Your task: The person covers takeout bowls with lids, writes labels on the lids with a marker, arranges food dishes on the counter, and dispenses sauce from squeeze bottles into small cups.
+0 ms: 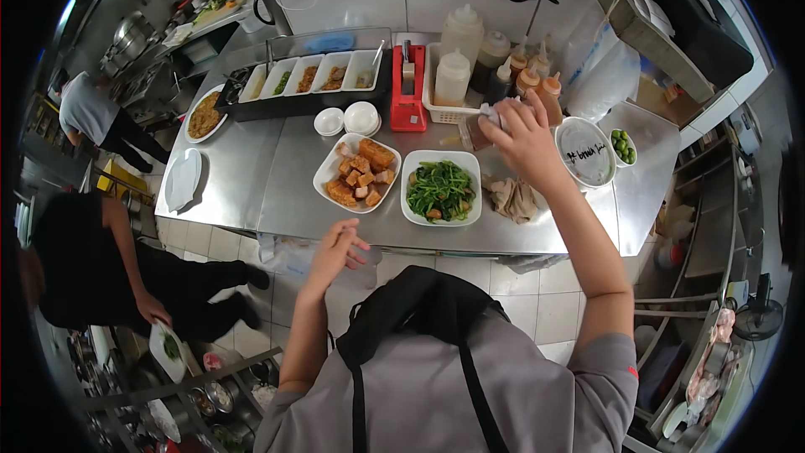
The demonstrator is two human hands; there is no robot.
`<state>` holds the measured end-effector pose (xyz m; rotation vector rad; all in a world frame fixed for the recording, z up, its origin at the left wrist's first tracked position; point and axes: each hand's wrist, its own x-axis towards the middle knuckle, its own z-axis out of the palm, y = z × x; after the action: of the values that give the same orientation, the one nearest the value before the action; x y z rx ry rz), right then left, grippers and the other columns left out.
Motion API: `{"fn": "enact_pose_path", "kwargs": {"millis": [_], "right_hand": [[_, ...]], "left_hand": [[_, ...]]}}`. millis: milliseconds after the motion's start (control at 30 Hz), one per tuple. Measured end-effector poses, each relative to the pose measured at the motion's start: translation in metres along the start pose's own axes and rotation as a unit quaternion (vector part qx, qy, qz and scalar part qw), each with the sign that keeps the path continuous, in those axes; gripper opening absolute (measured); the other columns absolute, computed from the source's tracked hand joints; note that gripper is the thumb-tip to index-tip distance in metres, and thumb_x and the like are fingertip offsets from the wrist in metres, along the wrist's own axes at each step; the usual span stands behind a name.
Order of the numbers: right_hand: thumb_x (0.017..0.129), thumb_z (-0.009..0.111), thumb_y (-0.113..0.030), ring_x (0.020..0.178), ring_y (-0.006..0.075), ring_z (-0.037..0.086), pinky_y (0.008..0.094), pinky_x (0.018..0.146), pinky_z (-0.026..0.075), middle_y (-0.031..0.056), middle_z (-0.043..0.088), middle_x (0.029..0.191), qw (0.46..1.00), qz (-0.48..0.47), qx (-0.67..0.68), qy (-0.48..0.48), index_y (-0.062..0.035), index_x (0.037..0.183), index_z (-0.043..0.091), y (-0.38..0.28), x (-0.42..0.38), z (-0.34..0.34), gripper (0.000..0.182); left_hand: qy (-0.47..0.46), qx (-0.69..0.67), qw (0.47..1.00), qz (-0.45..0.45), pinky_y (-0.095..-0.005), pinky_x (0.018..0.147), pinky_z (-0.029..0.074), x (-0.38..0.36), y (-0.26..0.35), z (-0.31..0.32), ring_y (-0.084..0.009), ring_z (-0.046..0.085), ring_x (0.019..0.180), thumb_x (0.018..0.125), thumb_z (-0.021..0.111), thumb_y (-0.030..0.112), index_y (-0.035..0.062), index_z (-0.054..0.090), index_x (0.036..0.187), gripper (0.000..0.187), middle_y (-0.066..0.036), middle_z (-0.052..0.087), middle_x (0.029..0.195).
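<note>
My right hand is closed around a small container with brownish-red contents, just in front of the white basket; its exact kind is partly hidden by my fingers. Below and left of it, a square white bowl of cooked green leafy vegetables stands on the counter. Beside that is a white bowl of golden-brown fried chunks. My left hand hovers off the counter's front edge, fingers loosely bent and apart, holding nothing. A crumpled beige cloth lies under my right forearm.
A white basket holds several squeeze bottles. Left of it are a red tape dispenser, small white dishes and a black topping rack. A lidded round tub stands right. A co-worker's hand holds a plate at left.
</note>
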<state>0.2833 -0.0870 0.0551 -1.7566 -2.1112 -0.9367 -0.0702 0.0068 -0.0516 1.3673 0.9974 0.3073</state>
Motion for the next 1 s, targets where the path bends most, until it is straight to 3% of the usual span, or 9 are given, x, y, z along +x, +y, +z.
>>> {"fn": "enact_pose_path", "kwargs": {"millis": [67, 200, 400, 500, 667, 800, 833, 933, 1000], "right_hand": [[0.076, 0.053, -0.014, 0.105, 0.0218, 0.05, 0.0486, 0.105, 0.029, 0.0026, 0.052, 0.103, 0.995, -0.061, -0.045, -0.057, -0.0153, 0.103, 0.051, -0.003, -0.005, -0.013, 0.027], [0.072, 0.056, -0.015, 0.099, 0.019, 0.05, 0.0418, 0.102, 0.033, 0.0009, 0.051, 0.097, 0.99, -0.121, -0.005, -0.071, -0.0145, 0.096, 0.051, -0.017, -0.01, -0.008, 0.024], [0.071, 0.057, -0.014, 0.093, 0.0198, 0.05, 0.036, 0.091, 0.038, 0.0018, 0.051, 0.093, 0.995, -0.079, 0.013, -0.052, -0.0134, 0.088, 0.053, -0.017, 0.008, 0.0, 0.018], [0.068, 0.06, -0.009, 0.094, 0.0226, 0.05, 0.0368, 0.092, 0.038, 0.0042, 0.052, 0.092, 0.978, -0.068, 0.081, -0.18, -0.012, 0.09, 0.055, -0.012, -0.002, -0.003, 0.023], [0.06, 0.061, 0.0, 0.097, 0.0305, 0.05, 0.0388, 0.089, 0.04, 0.0088, 0.053, 0.093, 0.961, 0.105, 0.239, -0.092, -0.0074, 0.098, 0.056, -0.008, 0.002, 0.019, 0.039], [0.065, 0.067, 0.0, 0.098, 0.0252, 0.052, 0.035, 0.086, 0.042, 0.0097, 0.055, 0.102, 0.844, 0.302, 0.433, 0.091, -0.0028, 0.11, 0.049, 0.006, 0.026, 0.054, 0.048], [0.067, 0.069, -0.001, 0.097, 0.0222, 0.053, 0.0332, 0.086, 0.043, 0.0094, 0.055, 0.104, 0.797, 0.34, 0.478, 0.145, -0.0024, 0.113, 0.047, 0.01, 0.028, 0.071, 0.051], [0.068, 0.073, -0.007, 0.099, 0.0258, 0.053, 0.0354, 0.086, 0.041, 0.0128, 0.055, 0.104, 0.788, 0.389, 0.401, 0.26, -0.0018, 0.11, 0.046, 0.022, 0.031, 0.126, 0.051], [0.066, 0.074, -0.007, 0.097, 0.0271, 0.054, 0.0358, 0.084, 0.043, 0.0143, 0.055, 0.103, 0.766, 0.417, 0.408, 0.271, -0.0003, 0.109, 0.046, 0.02, 0.032, 0.143, 0.053]], "left_hand": [[0.026, -0.015, 0.999, 0.027, -0.0237, 0.05, 0.046, -0.003, 0.009, -0.011, -0.0146, 0.06, 0.059, 0.096, 0.038, 0.023, 0.0039, 0.043, 0.125, 0.035, -0.011, 0.063, 0.086], [0.051, -0.022, 0.996, 0.063, -0.0221, 0.051, 0.045, -0.005, 0.031, -0.022, -0.0129, 0.059, 0.06, 0.095, 0.038, 0.02, 0.0032, 0.044, 0.123, 0.033, -0.011, 0.062, 0.085], [0.073, -0.03, 0.991, 0.109, -0.0217, 0.053, 0.044, -0.004, 0.052, -0.024, -0.0122, 0.058, 0.062, 0.094, 0.04, 0.018, 0.0034, 0.045, 0.123, 0.033, -0.011, 0.062, 0.085], [0.111, -0.033, 0.987, 0.114, -0.0216, 0.054, 0.044, -0.008, 0.054, -0.035, -0.012, 0.058, 0.062, 0.094, 0.04, 0.018, 0.004, 0.046, 0.122, 0.032, -0.01, 0.062, 0.085], [0.162, -0.044, 0.978, 0.127, -0.0213, 0.054, 0.043, -0.002, 0.054, -0.048, -0.0115, 0.059, 0.064, 0.093, 0.045, 0.016, 0.0052, 0.047, 0.121, 0.031, -0.008, 0.062, 0.082], [0.171, 0.016, 0.951, 0.256, -0.022, 0.054, 0.043, 0.023, 0.047, -0.02, -0.0112, 0.059, 0.066, 0.089, 0.055, 0.014, 0.0048, 0.055, 0.109, 0.022, -0.006, 0.062, 0.082], [0.183, 0.079, 0.931, 0.305, -0.0247, 0.057, 0.044, 0.032, 0.046, -0.004, -0.0136, 0.059, 0.068, 0.085, 0.06, 0.013, 0.0053, 0.059, 0.1, 0.017, -0.006, 0.062, 0.081], [0.181, 0.285, 0.829, 0.446, -0.0354, 0.08, 0.044, 0.047, 0.057, 0.046, -0.0212, 0.057, 0.085, 0.074, 0.069, 0.013, 0.0083, 0.065, 0.078, 0.007, -0.003, 0.06, 0.083], [0.167, 0.324, 0.812, 0.456, -0.0431, 0.095, 0.033, 0.05, 0.061, 0.075, -0.0241, 0.051, 0.099, 0.07, 0.071, 0.014, 0.0098, 0.065, 0.076, 0.009, -0.004, 0.058, 0.09]]}}
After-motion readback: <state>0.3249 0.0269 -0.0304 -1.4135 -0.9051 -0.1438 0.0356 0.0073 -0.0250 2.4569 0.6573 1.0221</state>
